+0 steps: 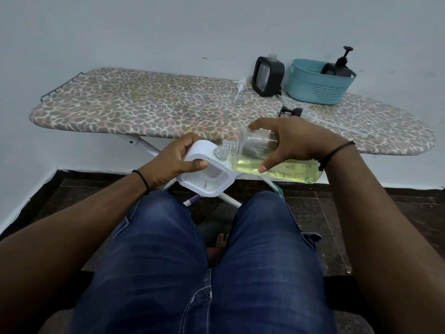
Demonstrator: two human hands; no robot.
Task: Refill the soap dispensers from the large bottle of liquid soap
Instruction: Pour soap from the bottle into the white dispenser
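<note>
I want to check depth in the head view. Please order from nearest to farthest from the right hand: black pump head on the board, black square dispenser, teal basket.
From the right hand:
1. Black pump head, just beyond it.
2. Black square dispenser, farther back.
3. Teal plastic basket, rear right; close to the dispenser's distance.

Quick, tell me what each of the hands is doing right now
Left hand: grips the white soap dispenser, cap off.
Right hand: grips the large bottle of liquid soap, tilted toward the dispenser's neck.
</note>
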